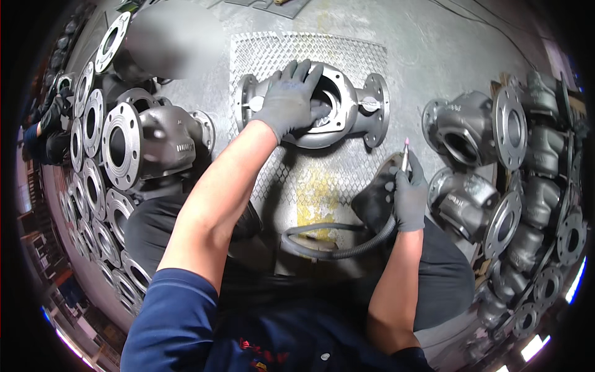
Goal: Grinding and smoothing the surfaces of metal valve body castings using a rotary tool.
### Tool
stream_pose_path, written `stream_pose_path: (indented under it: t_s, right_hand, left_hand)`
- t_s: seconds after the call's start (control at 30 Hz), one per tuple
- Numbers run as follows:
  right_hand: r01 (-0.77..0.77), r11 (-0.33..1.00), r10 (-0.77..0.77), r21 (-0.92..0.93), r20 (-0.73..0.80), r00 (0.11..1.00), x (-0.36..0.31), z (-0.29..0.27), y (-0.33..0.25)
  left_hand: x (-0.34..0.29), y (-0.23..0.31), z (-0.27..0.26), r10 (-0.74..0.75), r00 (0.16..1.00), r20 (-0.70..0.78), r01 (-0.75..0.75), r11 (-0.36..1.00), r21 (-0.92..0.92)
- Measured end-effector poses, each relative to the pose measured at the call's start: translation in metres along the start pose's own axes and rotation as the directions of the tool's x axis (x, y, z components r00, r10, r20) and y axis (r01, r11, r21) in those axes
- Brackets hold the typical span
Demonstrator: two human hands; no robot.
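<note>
Valve body [347, 105] between flanged castings [142, 142]

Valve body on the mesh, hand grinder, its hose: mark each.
valve body [359, 102], head view, right neck beside flange.
hand grinder [405, 160], head view, slim shaft above glove.
hose [338, 251], head view, bottom of loop.
</note>
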State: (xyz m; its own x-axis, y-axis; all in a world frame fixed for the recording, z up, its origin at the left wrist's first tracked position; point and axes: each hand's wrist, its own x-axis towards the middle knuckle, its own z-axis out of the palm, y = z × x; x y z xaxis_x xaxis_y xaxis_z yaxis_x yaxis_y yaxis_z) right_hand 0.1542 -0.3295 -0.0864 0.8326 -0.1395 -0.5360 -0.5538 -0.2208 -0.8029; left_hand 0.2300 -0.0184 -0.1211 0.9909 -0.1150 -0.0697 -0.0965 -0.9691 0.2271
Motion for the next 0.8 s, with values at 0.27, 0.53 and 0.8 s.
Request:
stream_pose_path:
  t_s: [0.27,0.53,0.8]
  right_hand:
    - [0.013,1.0,-0.013,-0.016,-0.005,1.0,0.008,0.015,0.003]
    - [-0.021,0.997,0.022,-0.077,0.014,1.0,0.002,0.021,0.006]
    - [0.061,0.984,-0.058,-0.168,0.019,0.998,0.005,0.032,0.002]
  left_hand:
    - [-0.032,-0.047,0.03,-0.352,0.805,-0.478,0.186,0.914,-0.361]
    - [-0.094,-0.102,0.053,-0.489,0.747,0.45,0.416,-0.184,-0.89]
    - [-0.113,-0.093,0.047,-0.452,0.776,0.44,0.411,-0.167,-0.896]
